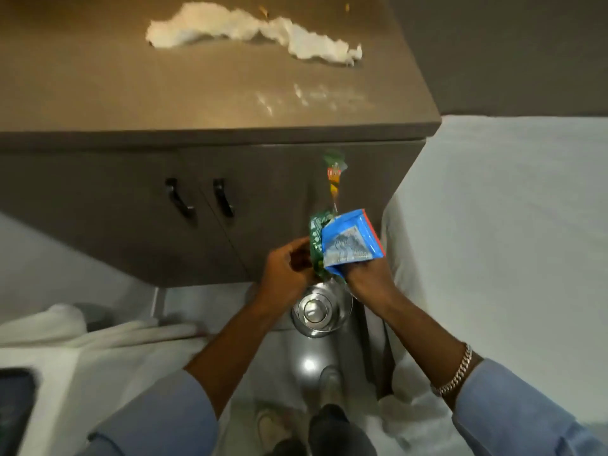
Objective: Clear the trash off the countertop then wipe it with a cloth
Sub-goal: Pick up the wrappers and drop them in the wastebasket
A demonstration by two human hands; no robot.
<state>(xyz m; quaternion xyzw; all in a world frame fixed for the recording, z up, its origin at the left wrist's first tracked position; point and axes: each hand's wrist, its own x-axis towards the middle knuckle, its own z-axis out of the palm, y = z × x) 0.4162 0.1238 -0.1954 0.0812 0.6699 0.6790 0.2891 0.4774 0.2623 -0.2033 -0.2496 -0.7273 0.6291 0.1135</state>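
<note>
My right hand grips a blue snack packet in front of the cabinet, below the countertop edge. My left hand pinches a green wrapper right beside it. A thin green and yellow wrapper sticks up above both packets; which hand holds it is unclear. Both hands hover over a round metal trash can lid on the floor. On the brown countertop lies a crumpled white cloth. Whitish smears mark the surface near the front right corner.
Small orange crumbs sit on the countertop behind the cloth. The cabinet has two dark door handles. White fabric hangs to the right, and more white fabric lies at lower left. My shoes show at the bottom.
</note>
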